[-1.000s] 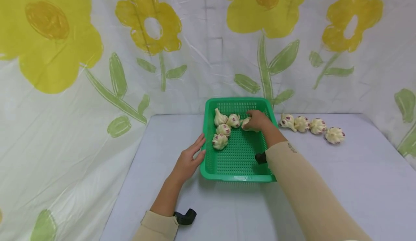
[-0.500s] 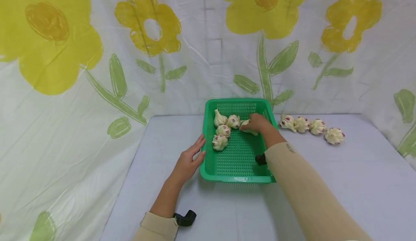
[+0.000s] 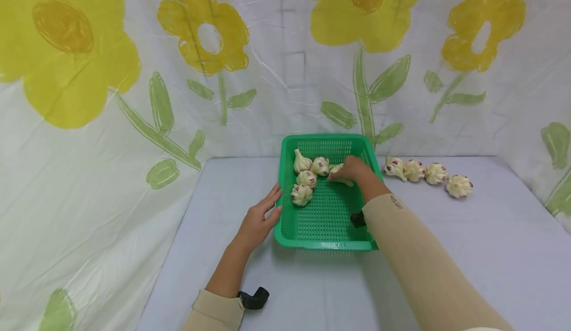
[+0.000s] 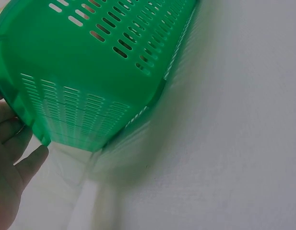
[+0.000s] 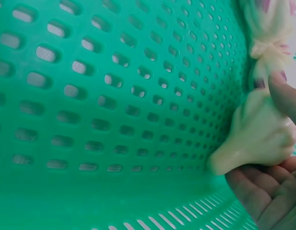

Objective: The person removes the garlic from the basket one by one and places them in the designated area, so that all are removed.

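Observation:
My right hand (image 3: 356, 168) reaches into the green plastic basket (image 3: 330, 246) and holds a garlic bulb (image 5: 263, 129) between thumb and fingers, its stem pointing away from the palm in the right wrist view. Several more garlic bulbs (image 3: 302, 195) lie along the basket's left and back part. The held bulb sits low in the basket, beside the back one (image 3: 320, 166). My left hand (image 3: 258, 222) rests with fairly straight fingers against the basket's left rim; in the left wrist view its fingers (image 4: 32, 163) are right at the rim's outer side.
Several garlic bulbs (image 3: 436, 173) stand in a row on the white table (image 3: 428, 242), right of the basket. A white curtain (image 3: 267, 73) with yellow flowers hangs behind and at the sides. Both wrists carry a black camera mount (image 3: 255, 299).
My right hand has moved slightly left and lower in the basket with the garlic bulb, whose stem now shows below the hand. The left hand stays at the rim.

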Demonstrator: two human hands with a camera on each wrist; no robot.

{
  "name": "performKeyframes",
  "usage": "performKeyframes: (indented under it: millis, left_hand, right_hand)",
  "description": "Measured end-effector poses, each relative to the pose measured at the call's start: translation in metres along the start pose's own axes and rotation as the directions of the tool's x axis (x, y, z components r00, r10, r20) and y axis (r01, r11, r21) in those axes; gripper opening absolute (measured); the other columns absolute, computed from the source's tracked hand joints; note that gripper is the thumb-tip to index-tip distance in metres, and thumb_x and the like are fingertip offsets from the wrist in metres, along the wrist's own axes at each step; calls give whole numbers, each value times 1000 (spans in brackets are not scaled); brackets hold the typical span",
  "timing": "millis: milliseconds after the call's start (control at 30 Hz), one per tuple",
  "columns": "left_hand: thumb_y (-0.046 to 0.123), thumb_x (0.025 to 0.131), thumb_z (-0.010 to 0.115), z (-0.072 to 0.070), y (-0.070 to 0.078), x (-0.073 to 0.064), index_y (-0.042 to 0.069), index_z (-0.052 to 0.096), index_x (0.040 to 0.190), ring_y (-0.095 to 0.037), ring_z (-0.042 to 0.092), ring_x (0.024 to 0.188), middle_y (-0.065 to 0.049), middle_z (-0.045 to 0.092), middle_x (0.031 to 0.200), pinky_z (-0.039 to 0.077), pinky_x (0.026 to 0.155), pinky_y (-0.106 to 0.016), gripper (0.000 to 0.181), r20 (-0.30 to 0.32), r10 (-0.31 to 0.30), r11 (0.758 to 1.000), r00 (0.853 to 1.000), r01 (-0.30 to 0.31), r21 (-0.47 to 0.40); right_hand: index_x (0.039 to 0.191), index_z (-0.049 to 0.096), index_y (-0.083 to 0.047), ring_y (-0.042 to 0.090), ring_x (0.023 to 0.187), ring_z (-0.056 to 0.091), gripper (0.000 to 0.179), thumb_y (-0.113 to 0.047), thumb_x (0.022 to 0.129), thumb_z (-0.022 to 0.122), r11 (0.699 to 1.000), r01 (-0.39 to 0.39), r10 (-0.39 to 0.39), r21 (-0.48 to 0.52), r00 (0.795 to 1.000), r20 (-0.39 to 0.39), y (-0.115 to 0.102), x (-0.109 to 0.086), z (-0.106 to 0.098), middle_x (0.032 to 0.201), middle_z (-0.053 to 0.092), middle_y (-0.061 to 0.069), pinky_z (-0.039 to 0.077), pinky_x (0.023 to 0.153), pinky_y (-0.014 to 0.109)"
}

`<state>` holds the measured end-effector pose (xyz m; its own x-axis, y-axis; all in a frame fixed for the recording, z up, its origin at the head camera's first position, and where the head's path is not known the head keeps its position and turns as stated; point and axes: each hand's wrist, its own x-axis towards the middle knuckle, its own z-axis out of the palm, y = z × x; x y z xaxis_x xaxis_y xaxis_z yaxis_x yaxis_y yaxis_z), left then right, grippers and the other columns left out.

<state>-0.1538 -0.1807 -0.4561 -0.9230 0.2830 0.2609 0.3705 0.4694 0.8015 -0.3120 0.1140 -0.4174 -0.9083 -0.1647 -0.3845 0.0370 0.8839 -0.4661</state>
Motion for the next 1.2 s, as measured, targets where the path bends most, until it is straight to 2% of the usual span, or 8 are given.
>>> performKeyframes:
  millis: [367,633,800,933,1000,1033,1100,1200]
  left_hand:
    - [29,104,51,-1,1,-1,9,41,150,-11,32,145,7,30,160,35,115,-38,51,5,-10,1000,1000,10,-16]
    - [30,104,50,-1,1,1,10,41,150,-12,32,145,6,30,160,35,115,-39,51,3,-3,1000,1000,3,-25]
    - [29,103,51,-1,0,1,10,41,150,-11,31,145,8,30,160,34,116,-38,51,9,-12,999,1000,13,-31]
    - [28,103,51,-1,0,2,10,41,150,-11,31,145,9,30,159,34,116,-38,51,6,-10,999,1000,10,-35]
    - [28,103,51,-1,0,2,10,41,150,-11,31,145,10,29,159,34,116,-38,51,8,-12,999,1000,13,-36]
    - [28,103,51,-1,0,2,10,41,150,-11,31,145,10,29,159,34,116,-38,51,8,-12,999,1000,12,-34]
    - [27,103,51,-1,0,2,9,41,150,-11,32,145,10,29,160,35,116,-38,51,9,-11,999,1000,11,-33]
    - [27,104,51,-1,-1,1,9,41,150,-12,32,145,9,29,160,36,115,-39,51,10,-8,1000,1000,8,-30]
  right_hand:
    - [140,40,10,42,119,53,89,-48,82,75,1000,-11,11,3,1000,-14,3,8,5,136,49,28,49,97,52]
    - [129,49,8,39,110,58,78,-50,83,74,1000,-3,3,-17,1000,-21,2,6,4,125,56,25,51,92,49]
    - [100,55,0,30,88,58,56,-49,83,74,1000,4,-4,-23,1000,-27,3,5,2,98,57,17,52,76,42]
    - [72,42,-11,20,65,43,51,-49,82,75,1000,3,-3,2,998,-57,4,8,1,70,40,3,41,59,35]
    - [67,36,-14,17,60,35,55,-49,81,76,1000,3,-1,25,997,-73,4,9,0,64,31,0,36,55,33]
    - [66,35,-14,17,60,32,56,-49,81,75,999,1,2,35,997,-78,5,10,1,65,29,-1,35,55,34]
    - [72,45,-9,21,65,40,52,-50,81,74,998,-3,8,64,997,-82,5,10,0,69,39,5,40,59,36]
    - [111,57,6,35,96,57,65,-52,84,71,996,-8,15,87,996,-83,6,10,1,107,57,24,52,83,45]
